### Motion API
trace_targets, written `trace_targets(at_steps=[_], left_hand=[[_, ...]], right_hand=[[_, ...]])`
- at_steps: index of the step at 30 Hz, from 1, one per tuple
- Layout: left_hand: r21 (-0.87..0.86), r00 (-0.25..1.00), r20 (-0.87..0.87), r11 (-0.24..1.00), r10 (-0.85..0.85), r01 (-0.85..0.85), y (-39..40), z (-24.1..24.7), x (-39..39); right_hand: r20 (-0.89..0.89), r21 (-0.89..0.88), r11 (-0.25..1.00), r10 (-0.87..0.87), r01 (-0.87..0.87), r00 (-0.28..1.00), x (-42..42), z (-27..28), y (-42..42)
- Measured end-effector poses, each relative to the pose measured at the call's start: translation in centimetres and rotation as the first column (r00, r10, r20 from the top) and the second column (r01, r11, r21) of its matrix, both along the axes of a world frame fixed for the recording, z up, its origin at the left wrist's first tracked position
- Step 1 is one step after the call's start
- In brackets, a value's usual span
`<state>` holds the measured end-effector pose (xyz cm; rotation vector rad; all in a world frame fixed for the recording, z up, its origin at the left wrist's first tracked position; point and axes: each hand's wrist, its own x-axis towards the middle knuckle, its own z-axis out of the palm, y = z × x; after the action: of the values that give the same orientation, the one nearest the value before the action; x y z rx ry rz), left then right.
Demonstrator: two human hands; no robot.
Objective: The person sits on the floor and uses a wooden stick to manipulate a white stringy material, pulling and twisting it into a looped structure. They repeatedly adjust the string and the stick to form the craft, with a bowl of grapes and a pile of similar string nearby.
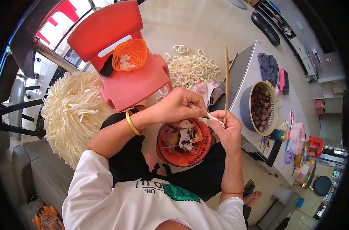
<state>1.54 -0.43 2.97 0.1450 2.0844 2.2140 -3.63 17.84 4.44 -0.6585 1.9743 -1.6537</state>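
Observation:
My left hand [180, 104], with a gold bangle at the wrist, pinches one end of a thin white strand [212, 116]. My right hand [230, 123] grips the strand's other part between thumb and finger, and also holds an upright wooden stick [226, 77]. Below both hands, a red basin [196, 156] bearing writing sits between my legs with wrappers and dark scraps inside. On the floor beyond lies a heap of white looped pieces [191, 69]. To the left is a large bundle of cream strands [73, 115]. A crumpled plastic bag [207, 89] lies behind my hands.
A red plastic chair [134, 92] bears an orange basket [140, 54] of white cubes and a black item [107, 66]. On the right table [292, 86] stand a colander [244, 109] of grapes, a cloth [268, 67] and a pink brush [282, 80]. Another person's foot [253, 197] shows below.

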Motion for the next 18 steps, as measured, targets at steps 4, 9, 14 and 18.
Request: trace_targets(at_steps=[4,9,14,18], left_hand=[[0.035,0.999,-0.041,0.999,0.003,-0.001,0.3,-0.3,-0.1],[-0.143,0.996,-0.080,0.989,-0.050,0.038,-1.1,-0.4,-0.3],[0.085,0.995,0.069,0.995,-0.065,0.059,-0.4,-0.5,-0.3],[0.344,0.951,0.292,0.939,-0.101,-0.006,0.8,-0.5,-0.4]], right_hand=[[-0.087,0.008,0.998,-0.056,0.057,0.995,-0.2,0.0,0.4],[-0.124,-0.017,0.995,-0.104,0.103,0.987,-0.4,-0.5,1.0],[-0.088,-0.001,0.996,-0.087,0.087,0.992,-0.3,-0.3,1.0],[-0.093,0.001,0.997,-0.074,0.075,0.993,-0.1,-0.2,0.9]])
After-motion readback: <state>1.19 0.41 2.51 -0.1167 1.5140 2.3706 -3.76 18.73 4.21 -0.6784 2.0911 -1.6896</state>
